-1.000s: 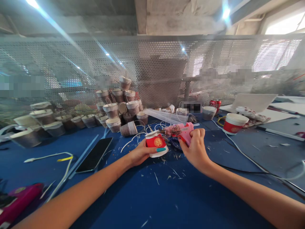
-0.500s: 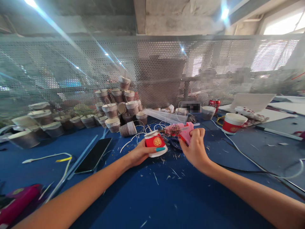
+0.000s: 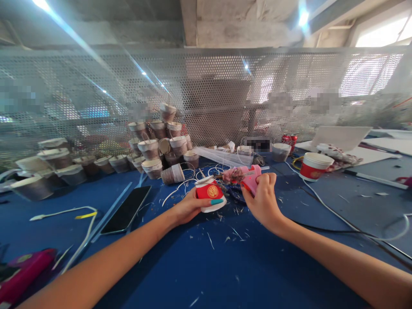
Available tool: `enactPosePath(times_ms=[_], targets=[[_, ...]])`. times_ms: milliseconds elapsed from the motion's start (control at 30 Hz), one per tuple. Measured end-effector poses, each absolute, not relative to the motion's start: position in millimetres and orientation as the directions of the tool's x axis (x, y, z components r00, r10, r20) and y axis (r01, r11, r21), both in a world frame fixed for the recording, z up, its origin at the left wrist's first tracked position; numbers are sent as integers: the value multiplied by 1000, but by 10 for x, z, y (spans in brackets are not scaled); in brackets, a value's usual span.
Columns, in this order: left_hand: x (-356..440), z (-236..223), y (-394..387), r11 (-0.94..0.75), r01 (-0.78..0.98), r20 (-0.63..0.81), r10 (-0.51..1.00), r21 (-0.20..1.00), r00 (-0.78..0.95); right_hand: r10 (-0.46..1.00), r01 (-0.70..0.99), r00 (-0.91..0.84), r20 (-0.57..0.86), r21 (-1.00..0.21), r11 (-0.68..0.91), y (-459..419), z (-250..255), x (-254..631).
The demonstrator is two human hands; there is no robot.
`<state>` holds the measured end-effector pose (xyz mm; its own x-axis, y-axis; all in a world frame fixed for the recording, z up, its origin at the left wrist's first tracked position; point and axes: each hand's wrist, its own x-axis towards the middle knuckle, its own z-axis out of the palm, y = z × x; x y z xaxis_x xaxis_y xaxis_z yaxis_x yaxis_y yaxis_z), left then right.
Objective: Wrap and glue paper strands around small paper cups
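My left hand [image 3: 189, 207] is wrapped round a small paper cup [image 3: 210, 194] with a red band and a gold emblem, tipped on its side just above the blue table [image 3: 225, 266]. My right hand [image 3: 264, 198] grips a pink glue gun [image 3: 249, 178], its nozzle pointing left at the cup's upper edge. Behind the cup lie white cord loops [image 3: 206, 171]. White scraps litter the cloth around both hands.
A heap of brown-banded cups [image 3: 161, 143] stands at the back left, with more cups [image 3: 54, 165] along the left. A black phone [image 3: 127, 209] and a thin rod lie left. A red cup [image 3: 314, 166], cans and papers sit right. A cable [image 3: 337, 219] crosses right. Perforated screen behind.
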<state>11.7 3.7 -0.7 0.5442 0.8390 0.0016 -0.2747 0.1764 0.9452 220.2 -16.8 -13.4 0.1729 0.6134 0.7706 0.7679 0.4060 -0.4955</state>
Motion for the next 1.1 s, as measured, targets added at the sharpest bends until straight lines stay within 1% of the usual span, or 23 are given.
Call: enactPosePath(times_ms=[333, 600, 700, 800, 967, 1033, 1100], targets=[[114, -17, 43, 173, -281, 13, 830, 944, 557, 605, 780, 164, 779, -478, 404, -182, -109, 2204], [115, -9, 24, 151, -227, 7, 818, 962, 575, 661, 771, 167, 732, -515, 375, -129, -156, 2212], [110, -6, 28, 156, -235, 7, 820, 959, 573, 686, 782, 212, 696, -542, 308, -91, -128, 2274], [106, -12, 37, 157, -246, 13, 819, 956, 574, 750, 804, 243, 615, -561, 198, -39, -68, 2402], [103, -19, 37, 138, -257, 33, 824, 956, 566, 805, 886, 229, 548, -460, 61, 53, -48, 2600], [104, -8, 26, 127, -245, 41, 813, 961, 581, 815, 893, 243, 525, -450, 24, 102, -103, 2643], [108, 7, 15, 122, -240, 46, 803, 963, 594, 811, 896, 239, 534, -443, 27, 160, -181, 2673]])
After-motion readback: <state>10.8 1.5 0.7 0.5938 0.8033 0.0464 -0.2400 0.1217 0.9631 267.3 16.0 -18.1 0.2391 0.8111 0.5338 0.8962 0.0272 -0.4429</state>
